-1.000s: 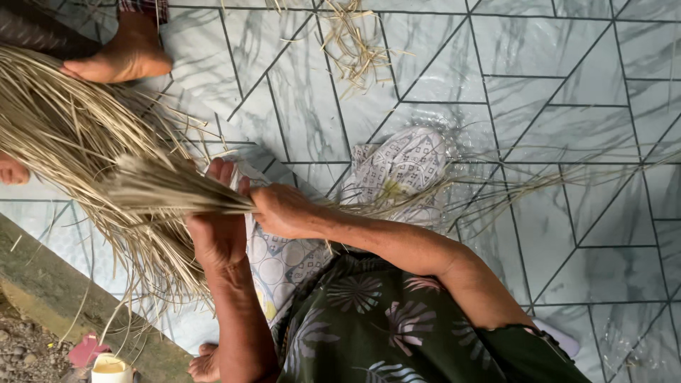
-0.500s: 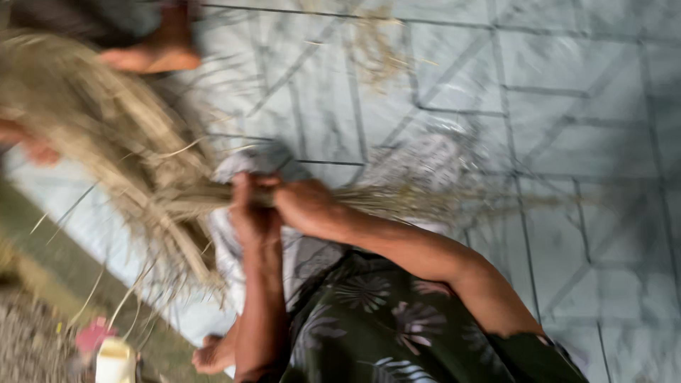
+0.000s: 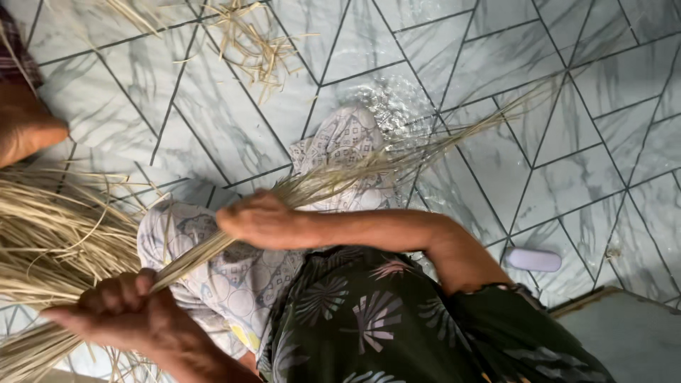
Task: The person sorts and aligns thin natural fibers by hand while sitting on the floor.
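Tiled floor (image 3: 213, 113); both hands (image 3: 259, 221) grip straw bundle (image 3: 64, 241)

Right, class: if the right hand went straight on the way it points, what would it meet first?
Probably the patterned cloth just beyond the right hand, then the heap of straw. Depth is unclear, so it might pass over the cloth.

We wear a dark green sleeveless top (image 3: 397, 326) printed with pale fan-shaped leaf motifs in grey and pink. Below its hem, over our lap, lies a white cloth wrap (image 3: 234, 276) patterned with grey circles and small squares. Both our arms are bare.
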